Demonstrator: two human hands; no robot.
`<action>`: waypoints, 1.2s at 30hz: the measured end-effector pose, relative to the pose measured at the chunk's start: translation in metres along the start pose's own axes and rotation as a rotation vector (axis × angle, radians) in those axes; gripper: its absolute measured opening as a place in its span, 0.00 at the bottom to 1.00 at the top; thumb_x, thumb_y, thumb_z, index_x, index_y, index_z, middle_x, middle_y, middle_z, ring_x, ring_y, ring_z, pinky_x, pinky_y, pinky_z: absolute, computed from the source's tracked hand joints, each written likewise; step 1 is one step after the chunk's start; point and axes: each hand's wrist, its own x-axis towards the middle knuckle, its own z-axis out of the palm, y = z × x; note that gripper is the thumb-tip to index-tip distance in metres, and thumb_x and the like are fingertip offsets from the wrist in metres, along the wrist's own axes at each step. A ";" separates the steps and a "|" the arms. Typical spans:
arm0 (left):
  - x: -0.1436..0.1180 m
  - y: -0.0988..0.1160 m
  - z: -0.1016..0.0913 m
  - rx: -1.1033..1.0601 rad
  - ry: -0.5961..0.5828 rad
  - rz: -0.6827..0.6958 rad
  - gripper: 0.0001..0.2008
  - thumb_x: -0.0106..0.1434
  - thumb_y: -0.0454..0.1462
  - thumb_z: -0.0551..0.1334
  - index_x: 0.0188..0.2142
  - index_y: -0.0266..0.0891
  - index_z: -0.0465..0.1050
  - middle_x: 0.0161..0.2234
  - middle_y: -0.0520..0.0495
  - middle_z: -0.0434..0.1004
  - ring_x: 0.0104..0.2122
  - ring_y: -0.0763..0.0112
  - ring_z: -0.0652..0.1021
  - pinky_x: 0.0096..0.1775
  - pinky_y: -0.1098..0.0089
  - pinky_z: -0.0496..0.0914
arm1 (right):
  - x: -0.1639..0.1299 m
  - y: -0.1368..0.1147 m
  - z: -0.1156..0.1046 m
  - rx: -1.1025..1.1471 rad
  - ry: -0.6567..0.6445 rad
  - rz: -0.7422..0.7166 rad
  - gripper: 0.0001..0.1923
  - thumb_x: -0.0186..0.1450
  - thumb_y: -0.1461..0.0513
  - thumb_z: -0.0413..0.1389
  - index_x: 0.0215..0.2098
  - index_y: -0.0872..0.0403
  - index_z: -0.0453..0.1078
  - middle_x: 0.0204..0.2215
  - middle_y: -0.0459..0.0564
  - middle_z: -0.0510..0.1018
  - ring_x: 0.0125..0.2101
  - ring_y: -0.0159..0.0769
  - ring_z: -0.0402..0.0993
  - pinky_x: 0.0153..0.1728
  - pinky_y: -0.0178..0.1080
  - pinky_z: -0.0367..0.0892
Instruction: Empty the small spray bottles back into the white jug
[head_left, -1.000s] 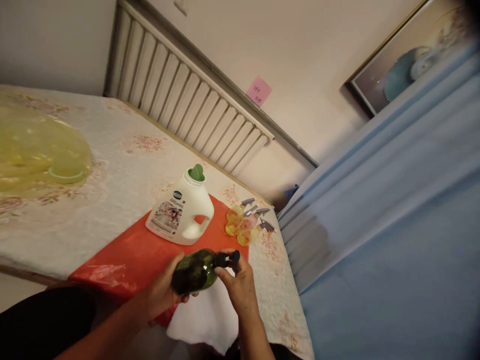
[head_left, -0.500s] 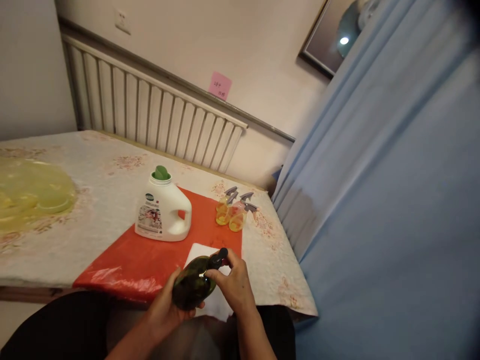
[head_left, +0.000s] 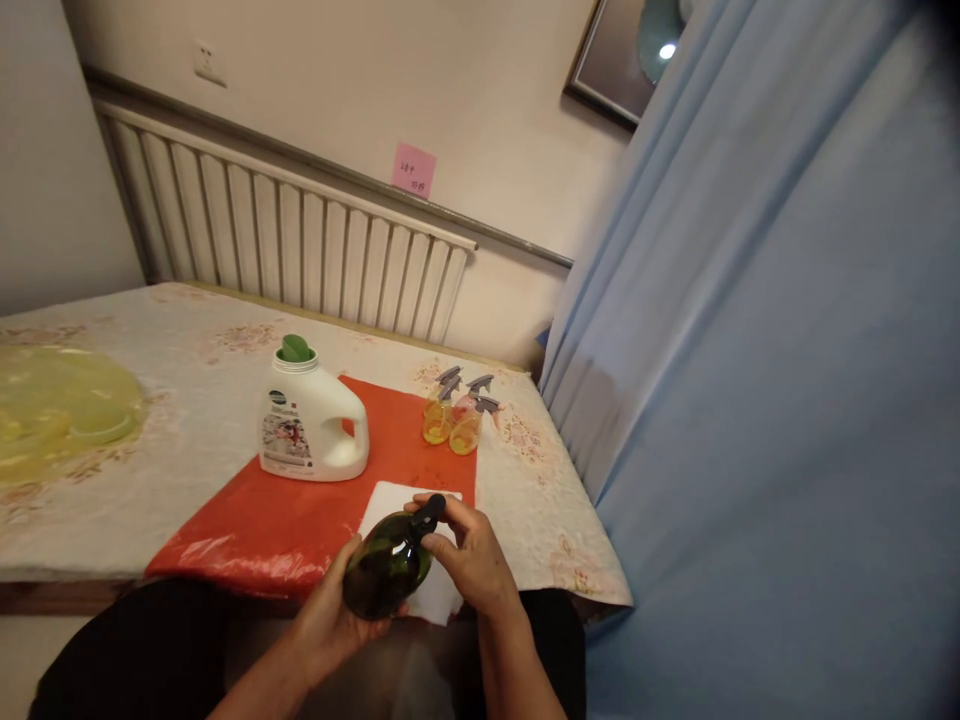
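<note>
A dark green round bottle (head_left: pixel 386 568) with a black cap (head_left: pixel 428 511) is held over the table's near edge. My left hand (head_left: pixel 330 618) cups the bottle's body from below. My right hand (head_left: pixel 466 556) has its fingers closed around the black cap at the neck. Under the bottle lies a white cloth (head_left: pixel 439 596) on a red mat (head_left: pixel 292 525). A white detergent jug (head_left: pixel 311 423) with a green cap stands upright on the mat behind. Three small yellow spray bottles (head_left: pixel 453 417) with grey triggers stand at the mat's far right corner.
The table (head_left: pixel 150 400) has a pale floral cover. A yellow translucent plastic object (head_left: pixel 56 405) lies at the left. A ribbed radiator (head_left: pixel 285 240) runs along the wall with a pink note (head_left: pixel 413 169) above. A blue curtain (head_left: pixel 750 400) hangs at the right.
The view has swung and levelled, so the table now sits squarer. The bottle has tilted more upright in my hands and come nearer to me, my right hand still on the cap.
</note>
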 end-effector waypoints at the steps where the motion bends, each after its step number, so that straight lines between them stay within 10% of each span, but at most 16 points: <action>1: -0.001 -0.001 0.002 -0.002 -0.007 -0.004 0.19 0.62 0.46 0.62 0.44 0.33 0.76 0.33 0.36 0.85 0.32 0.47 0.84 0.29 0.57 0.77 | 0.000 0.001 -0.002 0.010 0.004 -0.003 0.18 0.57 0.69 0.56 0.46 0.51 0.75 0.43 0.49 0.80 0.46 0.41 0.74 0.51 0.43 0.66; 13: -0.007 -0.009 0.014 -0.014 0.004 -0.037 0.16 0.62 0.44 0.62 0.41 0.33 0.78 0.32 0.37 0.85 0.32 0.46 0.84 0.29 0.57 0.77 | -0.003 0.012 0.004 0.004 0.242 0.045 0.17 0.47 0.68 0.67 0.34 0.54 0.71 0.32 0.45 0.73 0.35 0.36 0.70 0.39 0.38 0.67; 26: -0.016 -0.002 0.016 -0.037 0.003 -0.018 0.15 0.62 0.42 0.62 0.41 0.31 0.78 0.31 0.36 0.85 0.28 0.50 0.83 0.26 0.58 0.77 | -0.004 0.000 -0.005 -0.104 -0.037 -0.042 0.17 0.57 0.68 0.58 0.44 0.50 0.75 0.40 0.48 0.76 0.41 0.38 0.71 0.46 0.39 0.65; 36: -0.011 -0.006 0.005 -0.033 -0.042 -0.027 0.20 0.62 0.46 0.62 0.41 0.30 0.77 0.32 0.35 0.85 0.29 0.52 0.83 0.29 0.59 0.76 | -0.003 0.001 0.008 -0.207 0.160 0.094 0.16 0.49 0.68 0.65 0.37 0.54 0.75 0.33 0.46 0.78 0.33 0.37 0.71 0.37 0.37 0.67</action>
